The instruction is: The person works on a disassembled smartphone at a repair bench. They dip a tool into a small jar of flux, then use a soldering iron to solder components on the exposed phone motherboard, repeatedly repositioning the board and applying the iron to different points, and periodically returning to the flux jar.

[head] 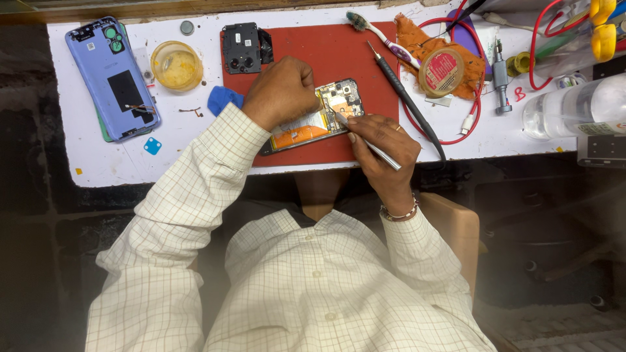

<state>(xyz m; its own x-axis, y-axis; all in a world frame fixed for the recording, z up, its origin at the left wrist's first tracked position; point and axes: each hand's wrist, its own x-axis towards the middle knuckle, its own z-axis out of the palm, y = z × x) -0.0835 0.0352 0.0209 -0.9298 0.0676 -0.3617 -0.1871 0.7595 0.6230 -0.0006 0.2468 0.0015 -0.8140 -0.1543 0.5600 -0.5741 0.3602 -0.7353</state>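
White laminate covers the worktop [98, 163], and a red mat [339, 58] lies at its centre with the opened phone [313, 120] near the mat's 6 o'clock edge. The left hand [282, 91], curled into a fist, presses down on the phone's left half. The right hand [381, 143] pinches metal tweezers [368, 142], tip on the board at the phone's 3 o'clock end. A slip of that tip could, I judge, scratch the board or pierce the orange battery. The phone sits close to the worktop's near edge; a black screwdriver [407, 101] and red cable [417, 124] crowd 3 o'clock, while a blue back cover [111, 78] lies at 9 o'clock.
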